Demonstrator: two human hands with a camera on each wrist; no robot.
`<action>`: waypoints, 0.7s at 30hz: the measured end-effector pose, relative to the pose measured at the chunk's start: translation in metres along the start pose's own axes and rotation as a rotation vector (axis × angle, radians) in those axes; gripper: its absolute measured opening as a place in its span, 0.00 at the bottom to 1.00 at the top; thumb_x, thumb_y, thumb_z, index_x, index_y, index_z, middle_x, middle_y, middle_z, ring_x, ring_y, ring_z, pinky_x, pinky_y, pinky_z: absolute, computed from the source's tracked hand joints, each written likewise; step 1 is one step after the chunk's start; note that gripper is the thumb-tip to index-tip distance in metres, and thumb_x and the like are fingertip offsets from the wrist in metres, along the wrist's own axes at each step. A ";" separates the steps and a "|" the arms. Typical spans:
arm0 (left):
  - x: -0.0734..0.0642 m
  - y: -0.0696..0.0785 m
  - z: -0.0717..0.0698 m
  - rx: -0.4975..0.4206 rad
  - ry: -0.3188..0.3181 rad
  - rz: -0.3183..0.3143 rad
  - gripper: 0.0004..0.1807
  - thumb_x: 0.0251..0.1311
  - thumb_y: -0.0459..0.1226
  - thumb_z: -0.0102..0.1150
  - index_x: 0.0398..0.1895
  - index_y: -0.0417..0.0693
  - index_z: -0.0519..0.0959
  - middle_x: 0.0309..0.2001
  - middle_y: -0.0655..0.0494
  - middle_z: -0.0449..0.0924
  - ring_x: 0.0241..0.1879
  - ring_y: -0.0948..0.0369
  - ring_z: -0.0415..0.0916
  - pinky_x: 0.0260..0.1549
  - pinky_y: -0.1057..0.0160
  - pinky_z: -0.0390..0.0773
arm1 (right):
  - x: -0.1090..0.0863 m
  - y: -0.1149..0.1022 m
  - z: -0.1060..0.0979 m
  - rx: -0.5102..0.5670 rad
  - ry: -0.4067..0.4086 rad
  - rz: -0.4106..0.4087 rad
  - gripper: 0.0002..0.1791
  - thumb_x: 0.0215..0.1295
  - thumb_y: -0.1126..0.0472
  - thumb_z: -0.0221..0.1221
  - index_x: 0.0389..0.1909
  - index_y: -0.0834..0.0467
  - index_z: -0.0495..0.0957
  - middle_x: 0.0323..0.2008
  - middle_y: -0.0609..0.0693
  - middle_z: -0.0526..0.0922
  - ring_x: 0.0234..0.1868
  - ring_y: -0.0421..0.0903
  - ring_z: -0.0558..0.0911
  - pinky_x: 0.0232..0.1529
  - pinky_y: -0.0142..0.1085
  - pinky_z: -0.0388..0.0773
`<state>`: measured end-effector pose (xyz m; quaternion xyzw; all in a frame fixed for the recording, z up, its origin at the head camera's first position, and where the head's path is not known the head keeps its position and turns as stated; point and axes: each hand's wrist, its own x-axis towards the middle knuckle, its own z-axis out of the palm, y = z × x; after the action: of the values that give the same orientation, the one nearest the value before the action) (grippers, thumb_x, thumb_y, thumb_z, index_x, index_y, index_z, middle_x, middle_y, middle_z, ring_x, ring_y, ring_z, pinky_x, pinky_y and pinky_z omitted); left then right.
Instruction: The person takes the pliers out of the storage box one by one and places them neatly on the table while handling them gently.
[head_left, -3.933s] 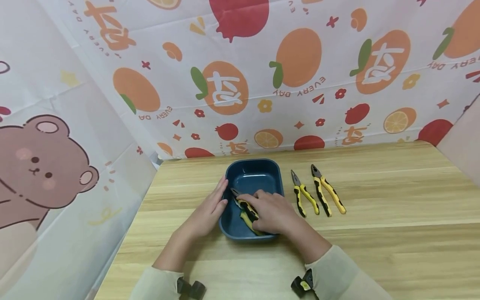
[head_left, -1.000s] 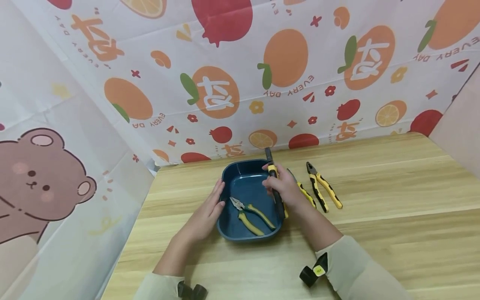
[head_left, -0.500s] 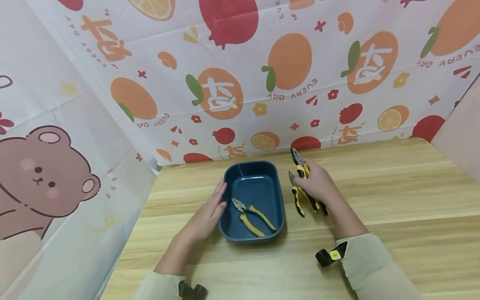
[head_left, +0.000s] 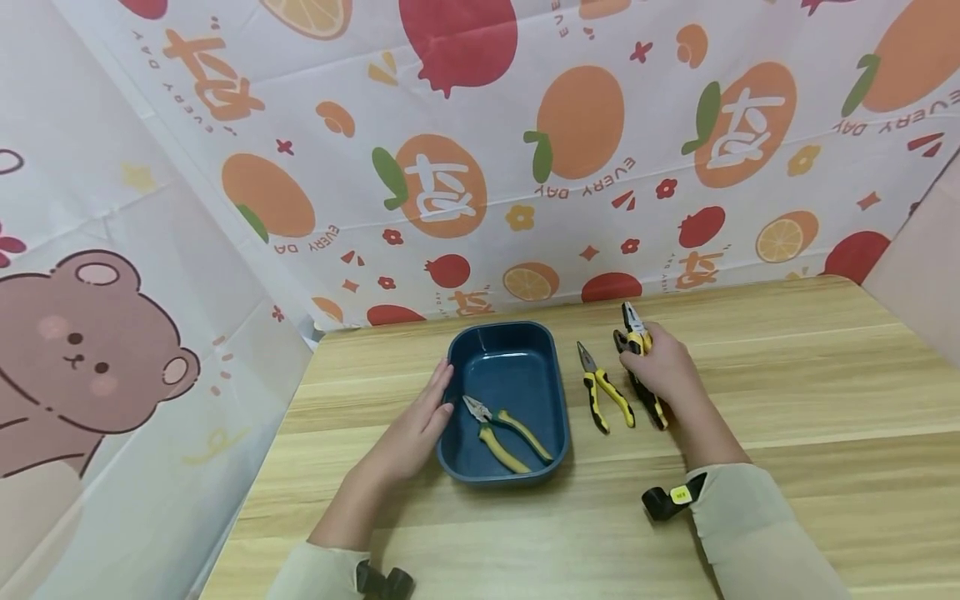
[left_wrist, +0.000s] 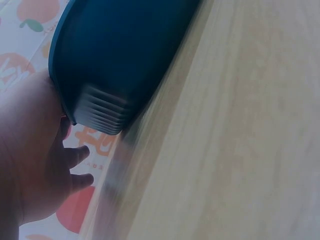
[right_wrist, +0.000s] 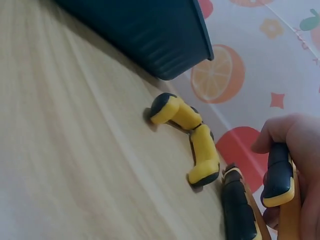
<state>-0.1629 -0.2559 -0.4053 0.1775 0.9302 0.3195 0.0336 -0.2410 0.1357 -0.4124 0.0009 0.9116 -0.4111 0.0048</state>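
Shift: held pliers (head_left: 637, 337) are sitting further right than half a second ago, when they were overlapping the needle-nose pliers (head_left: 592, 377); right hand (head_left: 663, 365) is travelling with them.
Pointing: head is aiming at the backdrop cloth (head_left: 581, 125), leaning a little left; long axis is running from far left to near right, handles coming back toward the person.
Look: grey metal is showing at the head, one side catching light, the other dark; grips are showing yellow and black, the yellow turning orange in the right wrist view.
Place: over the table (head_left: 787, 400), right of the needle-nose pliers, overlapping the lying pliers (head_left: 620, 341) in view; whether the two are touching, cannot tell.
Right fingers: curling closely round the handles, thumb lying on the left side.
Left hand: resting against the left wall of the blue tray (head_left: 513, 379), fingers extending straight, gripping nothing.
Tray: standing just left of the needle-nose pliers, holding the yellow-handled pliers (head_left: 510, 422), their head pointing far left, handles spreading apart.
Needle-nose: lying on the table, tip pointing toward the cloth, handles spreading.
Backdrop: fruit prints are covering the cloth behind the table; a brown bear (head_left: 97, 342) is showing at left.
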 end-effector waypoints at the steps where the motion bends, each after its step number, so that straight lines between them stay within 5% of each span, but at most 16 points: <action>1: 0.000 0.000 0.000 0.000 0.001 0.006 0.31 0.78 0.43 0.36 0.80 0.53 0.44 0.81 0.59 0.35 0.79 0.58 0.37 0.73 0.46 0.50 | 0.000 0.000 -0.001 0.015 0.007 -0.001 0.34 0.62 0.53 0.57 0.68 0.61 0.63 0.46 0.61 0.77 0.39 0.54 0.76 0.35 0.39 0.76; 6: 0.001 0.000 -0.001 0.003 0.005 0.008 0.31 0.78 0.43 0.36 0.80 0.53 0.44 0.81 0.59 0.36 0.79 0.58 0.37 0.73 0.46 0.49 | -0.002 0.004 -0.011 0.071 0.026 0.017 0.32 0.64 0.54 0.56 0.67 0.62 0.64 0.44 0.62 0.76 0.36 0.53 0.77 0.31 0.37 0.77; 13: 0.001 0.000 0.000 0.004 -0.002 0.005 0.31 0.78 0.43 0.36 0.80 0.53 0.44 0.80 0.60 0.35 0.79 0.59 0.37 0.73 0.46 0.49 | -0.001 0.024 -0.021 0.058 -0.005 0.083 0.39 0.65 0.52 0.55 0.72 0.66 0.58 0.63 0.69 0.70 0.54 0.62 0.73 0.51 0.52 0.75; 21: 0.001 -0.001 0.000 -0.002 0.001 0.004 0.31 0.78 0.43 0.35 0.80 0.53 0.44 0.81 0.59 0.35 0.79 0.58 0.37 0.73 0.46 0.49 | 0.004 0.036 -0.024 0.045 -0.110 0.076 0.42 0.67 0.50 0.54 0.73 0.70 0.53 0.70 0.74 0.59 0.68 0.71 0.63 0.64 0.61 0.65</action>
<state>-0.1644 -0.2557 -0.4059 0.1792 0.9295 0.3207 0.0327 -0.2452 0.1773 -0.4234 0.0130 0.8998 -0.4304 0.0708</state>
